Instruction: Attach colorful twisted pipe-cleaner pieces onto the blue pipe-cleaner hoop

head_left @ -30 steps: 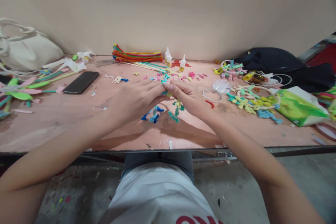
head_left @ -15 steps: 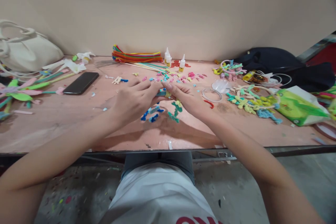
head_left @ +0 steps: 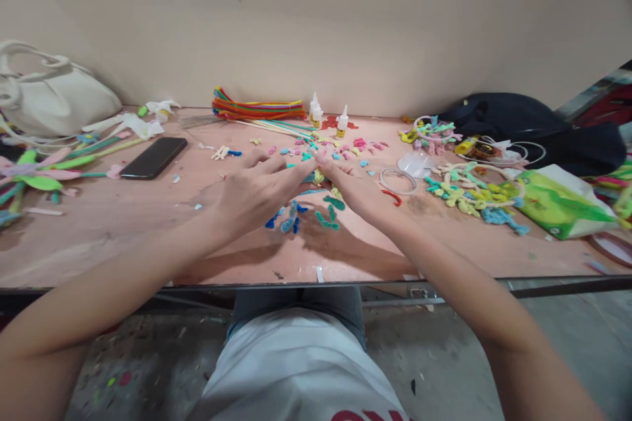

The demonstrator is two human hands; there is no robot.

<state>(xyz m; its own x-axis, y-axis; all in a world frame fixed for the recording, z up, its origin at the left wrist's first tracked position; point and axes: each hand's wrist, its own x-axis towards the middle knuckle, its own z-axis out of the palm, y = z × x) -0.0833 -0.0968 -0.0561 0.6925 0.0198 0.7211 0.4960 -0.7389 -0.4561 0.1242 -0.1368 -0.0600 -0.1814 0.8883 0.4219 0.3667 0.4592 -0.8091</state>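
Note:
My left hand (head_left: 259,191) and my right hand (head_left: 353,184) meet at the fingertips above the middle of the table. Both are closed on a pipe-cleaner craft, mostly covered by the fingers. Below them show its blue twisted pieces (head_left: 292,216) and green twisted pieces (head_left: 328,218); a light blue strand (head_left: 310,192) and a bit of yellow (head_left: 318,176) appear between the hands. I cannot tell which pieces hang and which touch the table. Small pink, yellow and blue pipe-cleaner pieces (head_left: 359,143) lie just beyond my fingertips.
Behind are a pipe-cleaner bundle (head_left: 259,106) and small glue bottles (head_left: 342,123). On the left lie a phone (head_left: 154,158) and a white handbag (head_left: 54,95). Rightward are a clear ring (head_left: 397,180), decorated hoops (head_left: 474,191), a green tissue pack (head_left: 563,200) and a dark bag (head_left: 513,122).
The blue and green pieces under my hands have shifted and turned a little. My hands stay together in nearly the same place, still gripping the craft.

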